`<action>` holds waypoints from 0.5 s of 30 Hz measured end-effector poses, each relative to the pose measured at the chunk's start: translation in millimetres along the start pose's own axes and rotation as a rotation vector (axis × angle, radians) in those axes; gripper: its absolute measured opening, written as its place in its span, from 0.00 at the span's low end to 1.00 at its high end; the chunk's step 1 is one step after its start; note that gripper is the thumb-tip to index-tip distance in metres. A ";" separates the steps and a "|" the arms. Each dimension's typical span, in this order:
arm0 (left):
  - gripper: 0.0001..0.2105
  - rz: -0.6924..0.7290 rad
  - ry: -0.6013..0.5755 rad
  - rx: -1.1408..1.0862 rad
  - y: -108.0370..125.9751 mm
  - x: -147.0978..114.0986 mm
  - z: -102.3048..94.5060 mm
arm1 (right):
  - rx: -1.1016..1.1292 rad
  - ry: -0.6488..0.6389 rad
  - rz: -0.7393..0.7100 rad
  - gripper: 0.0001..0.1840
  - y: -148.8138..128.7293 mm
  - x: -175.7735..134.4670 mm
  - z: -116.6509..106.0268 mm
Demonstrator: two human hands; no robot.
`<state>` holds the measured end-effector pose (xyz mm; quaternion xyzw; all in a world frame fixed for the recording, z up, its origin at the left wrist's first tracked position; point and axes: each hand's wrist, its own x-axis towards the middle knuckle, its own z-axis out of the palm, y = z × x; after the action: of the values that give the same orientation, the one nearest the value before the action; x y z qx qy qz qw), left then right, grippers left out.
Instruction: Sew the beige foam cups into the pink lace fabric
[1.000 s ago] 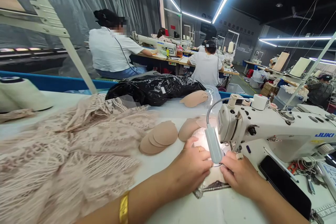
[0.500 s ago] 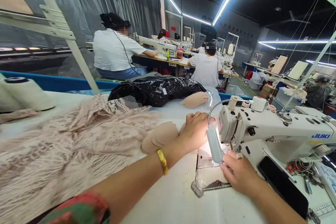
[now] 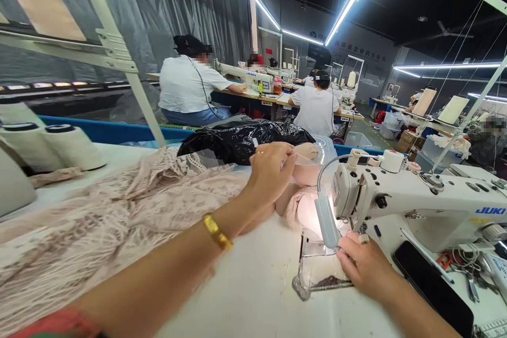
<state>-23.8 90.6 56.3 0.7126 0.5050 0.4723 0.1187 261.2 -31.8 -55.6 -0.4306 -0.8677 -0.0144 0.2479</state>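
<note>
My left hand is raised left of the needle area, thumb and fingers pinched on the edge of a sheer pale pink fabric. The fabric stretches from the fingertips down toward the sewing machine, with a lace-edged part bunched below. Close by the needle, my right hand has its fingers closed beside the grey lamp; what they hold, if anything, is hidden. The lamp and fingers cover most of the presser foot. A beige moulded cup lies behind my left hand.
Pale lace fabric is heaped across the left of the table. Behind it lie a black plastic bag and thread cones. A phone, cords and small tools lie at right. Co-workers sit at machines ahead.
My left hand has moved left and up from beside the needle, drawing the sheer fabric out with it. My right hand stays by the needle. The view has shifted slightly left.
</note>
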 end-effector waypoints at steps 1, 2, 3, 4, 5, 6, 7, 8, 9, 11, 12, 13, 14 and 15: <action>0.11 0.047 -0.014 0.019 4.2 -12.4 -10.6 | 0.003 -0.007 0.007 0.09 0.1 -0.1 0.1; 0.11 0.092 -0.040 0.039 7.9 -27.7 -19.1 | 0.009 -0.015 0.017 0.08 -0.1 -0.1 0.0; 0.10 0.157 -0.093 0.072 10.8 -45.7 -24.8 | 0.017 -0.023 0.028 0.09 -0.5 0.1 -0.2; 0.11 0.312 -0.217 0.165 12.8 -65.5 -27.5 | 0.026 -0.029 0.036 0.09 -1.0 0.3 -0.5; 0.12 0.425 -0.344 0.230 13.9 -85.9 -27.4 | 0.032 -0.032 0.040 0.09 -1.6 0.7 -0.9; 0.12 0.490 -0.446 0.253 14.1 -105.7 -24.7 | 0.033 -0.032 0.039 0.09 -2.3 1.2 -1.4; 0.12 0.504 -0.567 0.252 13.7 -123.5 -19.8 | 0.029 -0.031 0.038 0.10 -2.9 1.7 -2.0; 0.10 0.518 -0.605 0.237 12.8 -138.2 -13.5 | 0.023 -0.029 0.035 0.10 -3.5 2.3 -2.6; 0.10 0.523 -0.626 0.229 11.7 -149.0 -6.2 | 0.013 -0.025 0.032 0.10 -4.1 2.9 -3.2; 0.12 0.500 -0.620 0.225 10.0 -157.9 8.9 | 0.000 -0.018 0.029 0.10 -5.1 4.0 -4.4; 0.12 0.493 -0.614 0.218 9.7 -156.8 15.9 | 0.002 -0.018 0.028 0.10 -5.5 4.5 -4.9; 0.12 0.493 -0.612 0.199 9.9 -153.1 22.2 | 0.009 -0.020 0.030 0.10 -5.8 5.0 -5.4; 0.11 0.503 -0.615 0.171 10.7 -147.9 27.7 | 0.018 -0.024 0.033 0.11 -6.0 5.3 -5.8; 0.10 0.520 -0.616 0.138 12.0 -142.1 32.3 | 0.026 -0.031 0.036 0.11 -6.0 5.5 -6.2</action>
<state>2.9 -23.2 -31.5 0.9310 0.2792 0.2160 0.0928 256.4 -33.0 -46.6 -0.4429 -0.8637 0.0079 0.2405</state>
